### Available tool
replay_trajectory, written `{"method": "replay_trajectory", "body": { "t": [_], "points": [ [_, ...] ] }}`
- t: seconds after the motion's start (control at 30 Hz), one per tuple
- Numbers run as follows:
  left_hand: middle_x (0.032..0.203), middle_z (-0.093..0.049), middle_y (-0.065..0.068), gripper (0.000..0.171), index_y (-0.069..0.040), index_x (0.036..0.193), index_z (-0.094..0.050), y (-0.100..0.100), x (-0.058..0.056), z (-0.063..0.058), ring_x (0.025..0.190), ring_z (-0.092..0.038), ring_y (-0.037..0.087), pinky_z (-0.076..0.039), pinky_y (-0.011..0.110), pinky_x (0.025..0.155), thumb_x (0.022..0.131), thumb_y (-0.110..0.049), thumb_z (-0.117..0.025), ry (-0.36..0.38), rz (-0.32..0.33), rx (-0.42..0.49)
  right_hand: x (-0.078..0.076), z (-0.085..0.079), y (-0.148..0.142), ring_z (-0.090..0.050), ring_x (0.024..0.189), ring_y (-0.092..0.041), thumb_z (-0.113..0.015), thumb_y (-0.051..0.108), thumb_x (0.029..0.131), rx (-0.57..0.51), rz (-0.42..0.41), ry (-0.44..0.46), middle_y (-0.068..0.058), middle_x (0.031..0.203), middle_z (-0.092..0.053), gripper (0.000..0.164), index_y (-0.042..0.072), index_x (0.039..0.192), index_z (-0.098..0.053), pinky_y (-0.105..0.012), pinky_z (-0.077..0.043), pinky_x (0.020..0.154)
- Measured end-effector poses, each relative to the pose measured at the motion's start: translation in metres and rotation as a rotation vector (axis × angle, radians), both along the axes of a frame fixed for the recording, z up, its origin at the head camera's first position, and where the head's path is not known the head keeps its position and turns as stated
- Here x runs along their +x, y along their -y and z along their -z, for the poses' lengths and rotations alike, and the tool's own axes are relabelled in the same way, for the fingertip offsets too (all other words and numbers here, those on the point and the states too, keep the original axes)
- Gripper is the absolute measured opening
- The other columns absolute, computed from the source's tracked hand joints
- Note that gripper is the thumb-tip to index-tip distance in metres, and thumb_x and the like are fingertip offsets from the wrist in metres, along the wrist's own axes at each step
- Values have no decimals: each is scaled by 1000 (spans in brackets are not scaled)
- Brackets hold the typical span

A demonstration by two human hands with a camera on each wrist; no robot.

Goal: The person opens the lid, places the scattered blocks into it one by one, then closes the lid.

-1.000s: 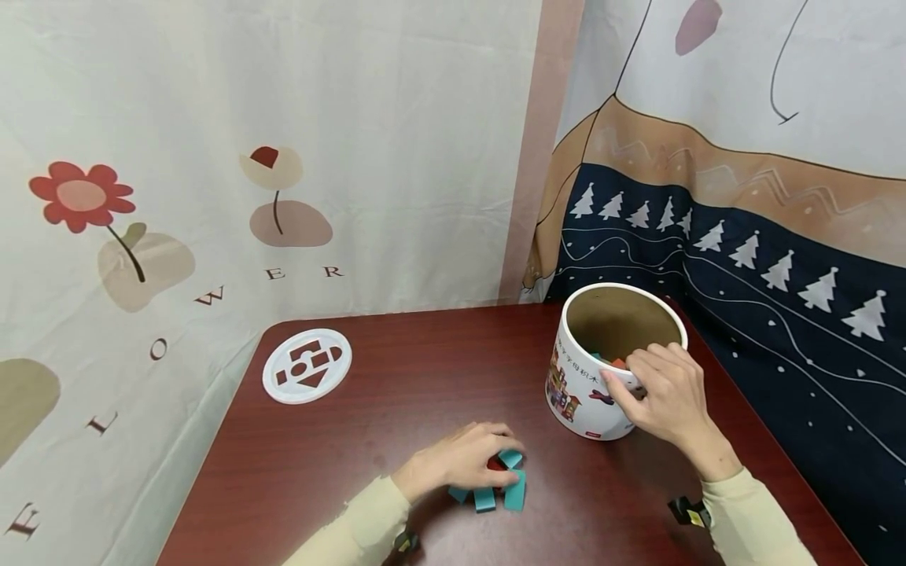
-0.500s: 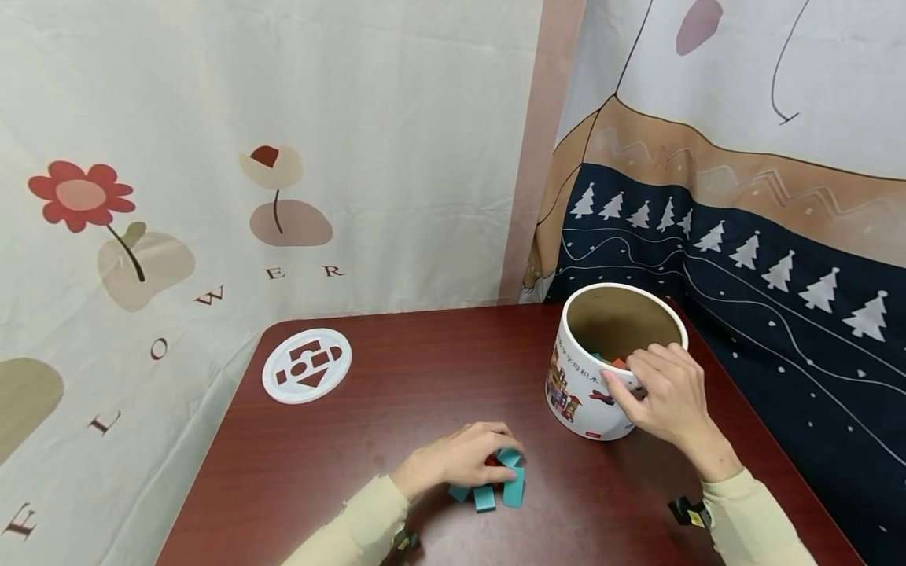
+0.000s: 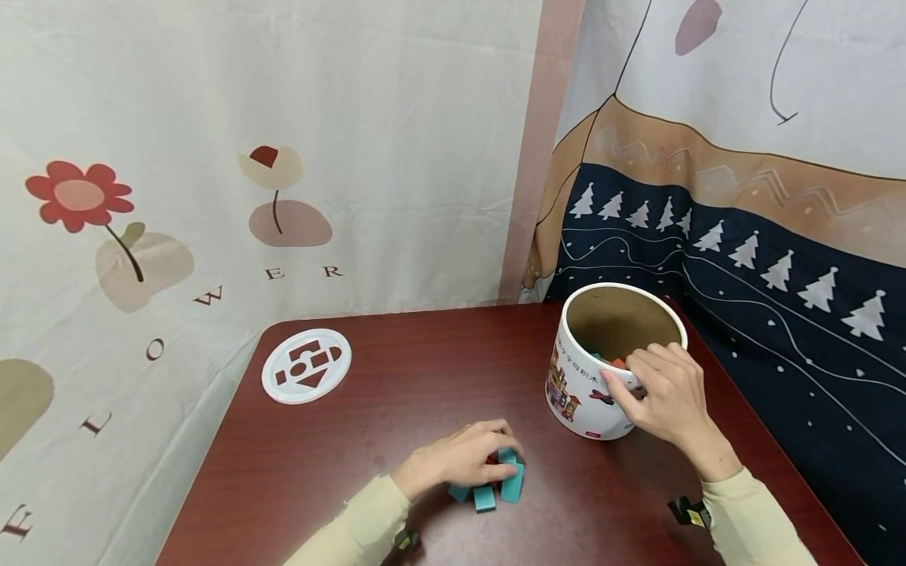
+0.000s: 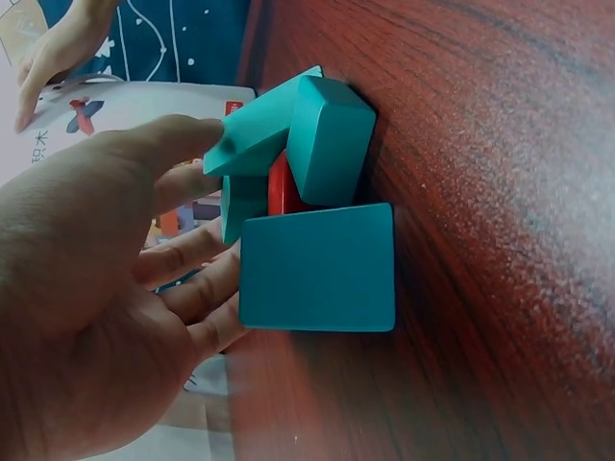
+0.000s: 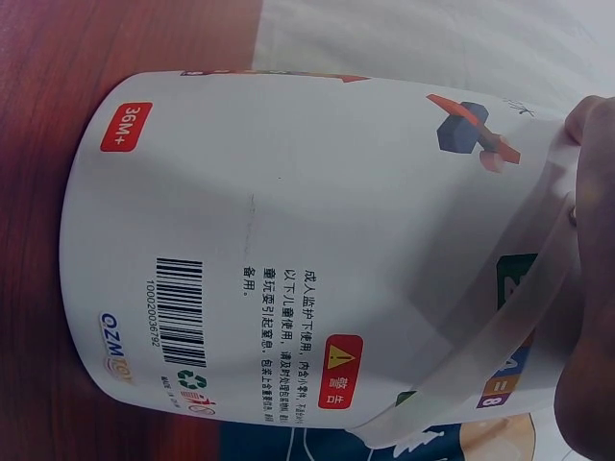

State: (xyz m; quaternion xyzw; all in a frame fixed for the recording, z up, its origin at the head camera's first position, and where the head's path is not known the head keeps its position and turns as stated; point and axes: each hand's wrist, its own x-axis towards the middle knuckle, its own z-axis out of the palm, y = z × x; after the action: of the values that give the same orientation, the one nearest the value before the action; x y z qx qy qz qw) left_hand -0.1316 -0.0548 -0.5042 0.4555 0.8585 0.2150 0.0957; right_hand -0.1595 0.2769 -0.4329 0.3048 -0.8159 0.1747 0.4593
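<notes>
My left hand (image 3: 460,457) curls around a small cluster of toy blocks on the table. Its thumb touches a long teal block (image 3: 513,483), and the other fingers lie behind the group. In the left wrist view, a teal block (image 4: 317,269) stands nearest the camera, with a red block (image 4: 282,187) partly hidden among the teal ones. My right hand (image 3: 668,393) grips the near right rim of a white toy-block bucket (image 3: 580,397), thumb outside. Several coloured blocks (image 3: 618,363) show inside. The right wrist view has the bucket's printed side (image 5: 279,192) and its white handle (image 5: 471,355).
A white oval plate (image 3: 289,388) with cut-out shapes lies at the table's back left. The dark red table (image 3: 425,369) meets a pale curtain (image 3: 396,157) at the back and a navy tree-patterned cloth (image 3: 778,346) at the right.
The long teal block under my left thumb has shifted slightly away from the person and turned, closer against the other blocks. The right hand and bucket have stayed put.
</notes>
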Motion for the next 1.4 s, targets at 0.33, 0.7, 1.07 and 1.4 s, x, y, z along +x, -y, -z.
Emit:
{"method": "replay_trajectory", "body": {
  "t": [0.33,0.7,1.07,1.4],
  "points": [
    [114,-64,-3,25,-15,118,-75,3,-5,0,87,-59,8,-46,16,75,100,-28,-62,-17,-40,99,-1,-1,0,-40,51,-19,-60,44,91,-1,-6,-19,-1,53,-47,46,12,59,-56,-37,-27,50],
    [114,-59,-5,22,-15,115,-72,5,-16,-10,85,-57,12,-44,17,73,93,-14,-68,-91,-77,150,0,0,1,-39,51,-19,-60,45,91,-2,-3,-25,0,53,-45,47,11,59,-55,-37,-27,49],
    [109,-60,0,18,-12,110,-70,2,-37,-48,74,-58,11,-45,16,63,92,-9,-69,-205,-49,280,0,0,0,-40,51,-19,-59,46,91,2,5,-10,0,52,-45,47,12,58,-54,-37,-27,50],
    [111,-59,-2,19,-14,111,-71,-9,-58,-100,76,-53,5,-45,18,61,92,-12,-70,-320,-98,320,-1,0,0,-39,51,-18,-60,45,91,-1,-2,-13,0,52,-45,47,12,58,-54,-36,-26,50]
  ]
}}
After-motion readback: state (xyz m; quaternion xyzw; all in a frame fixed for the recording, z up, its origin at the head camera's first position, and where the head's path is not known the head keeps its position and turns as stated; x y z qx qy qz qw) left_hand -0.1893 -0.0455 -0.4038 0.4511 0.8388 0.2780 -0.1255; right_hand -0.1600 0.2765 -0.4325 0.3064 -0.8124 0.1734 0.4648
